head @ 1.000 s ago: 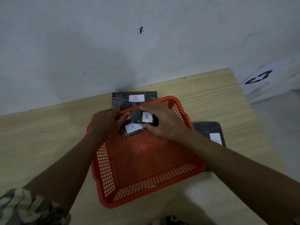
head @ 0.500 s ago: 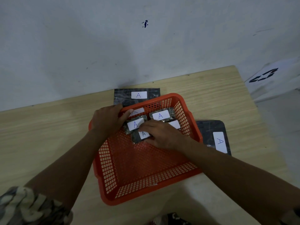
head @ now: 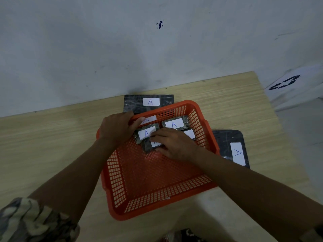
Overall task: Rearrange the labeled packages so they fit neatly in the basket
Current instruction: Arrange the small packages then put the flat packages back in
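Observation:
An orange mesh basket (head: 157, 198) sits on the wooden table. Several small dark packages with white "A" labels lie in its far end: one at the back right (head: 174, 124), one in the middle (head: 146, 134), and a lower one (head: 150, 145). My left hand (head: 116, 128) rests on the basket's far left rim, its fingers against the middle package. My right hand (head: 173, 144) lies inside the basket, pressing on the lower package and partly hiding another label.
A large flat dark package labeled "A" (head: 150, 102) lies behind the basket by the wall. Another large one (head: 234, 151) lies right of the basket, partly under it. The table's right edge is close by.
My right hand has come down from the basket's far rim onto the lower package inside. More labeled packages now show at the back. The left hand has stayed on the rim.

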The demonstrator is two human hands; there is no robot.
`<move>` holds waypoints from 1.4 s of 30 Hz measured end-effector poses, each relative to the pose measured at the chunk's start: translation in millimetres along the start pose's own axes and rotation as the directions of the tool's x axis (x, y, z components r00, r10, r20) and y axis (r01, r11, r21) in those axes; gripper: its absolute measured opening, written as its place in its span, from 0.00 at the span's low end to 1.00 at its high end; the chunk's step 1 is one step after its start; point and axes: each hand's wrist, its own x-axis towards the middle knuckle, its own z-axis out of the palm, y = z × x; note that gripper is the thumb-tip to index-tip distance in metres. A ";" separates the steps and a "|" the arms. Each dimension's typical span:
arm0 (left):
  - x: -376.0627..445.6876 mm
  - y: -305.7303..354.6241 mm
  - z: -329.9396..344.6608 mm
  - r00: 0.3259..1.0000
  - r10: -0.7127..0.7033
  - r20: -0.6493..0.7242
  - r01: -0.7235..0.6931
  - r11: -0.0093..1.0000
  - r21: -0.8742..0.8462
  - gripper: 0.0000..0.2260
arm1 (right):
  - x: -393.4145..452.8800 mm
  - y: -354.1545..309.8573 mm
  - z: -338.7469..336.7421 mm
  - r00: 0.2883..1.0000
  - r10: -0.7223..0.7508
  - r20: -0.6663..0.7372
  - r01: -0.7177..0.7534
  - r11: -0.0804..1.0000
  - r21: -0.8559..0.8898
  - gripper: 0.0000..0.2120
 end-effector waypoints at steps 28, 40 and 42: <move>-2.5 0.5 -0.3 0.998 0.005 -0.059 -0.006 1.000 -0.016 0.25 | 136.8 67.3 -61.7 0.640 0.690 0.338 -0.734 0.679 0.003 0.25; 1.8 -4.3 -5.9 0.998 -0.037 0.046 0.046 0.976 -0.213 0.29 | 109.4 66.3 -64.8 0.857 0.515 0.004 -0.491 0.815 0.306 0.25; -0.1 -1.7 -12.8 0.993 -0.120 0.012 0.116 0.922 -0.370 0.31 | 101.0 60.2 -68.2 0.882 0.453 -0.129 -0.391 0.857 0.335 0.21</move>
